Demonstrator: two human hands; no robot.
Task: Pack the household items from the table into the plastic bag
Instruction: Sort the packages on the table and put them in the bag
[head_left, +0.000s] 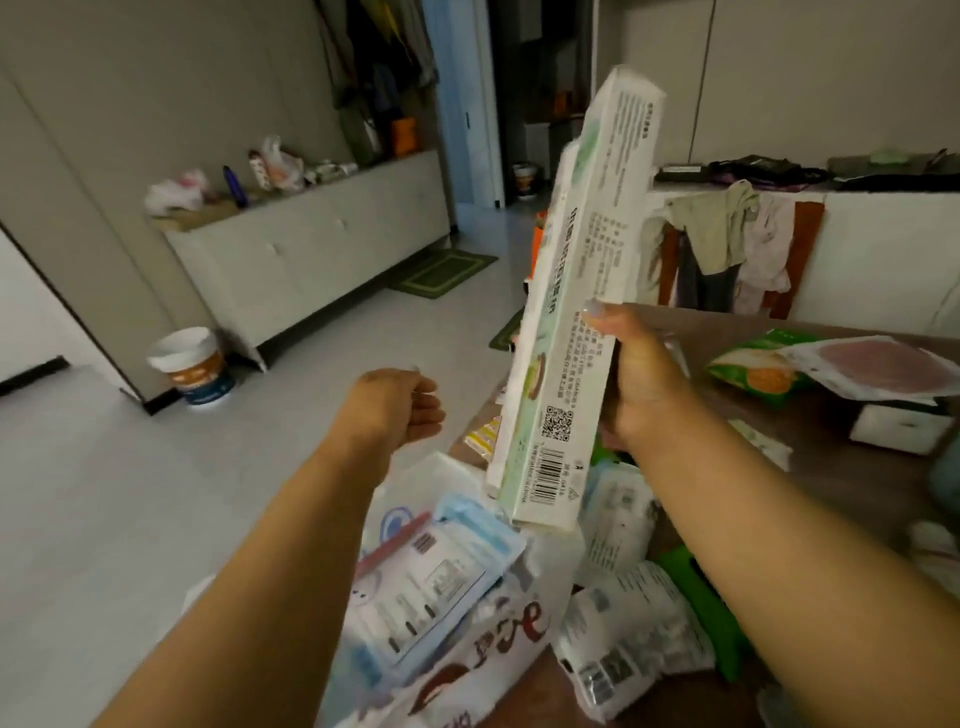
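I see a long box (566, 312) of matt printed cardboard, a thin glossy plastic bag (483, 660), crinkly shiny plastic packets (628, 639), a brown wood-grain surface (831, 431) and a smooth pale floor (171, 493) with slight sheen.

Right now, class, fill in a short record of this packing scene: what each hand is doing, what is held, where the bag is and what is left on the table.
right hand: right hand grips the long boxes, held tilted above the bag
left hand: left hand holds nothing, fingers loosely curled, out over the floor
bag: plastic bag with red print lies open below the boxes, blue packets inside
table: brown table carries a green snack packet, a white pouch and other packets
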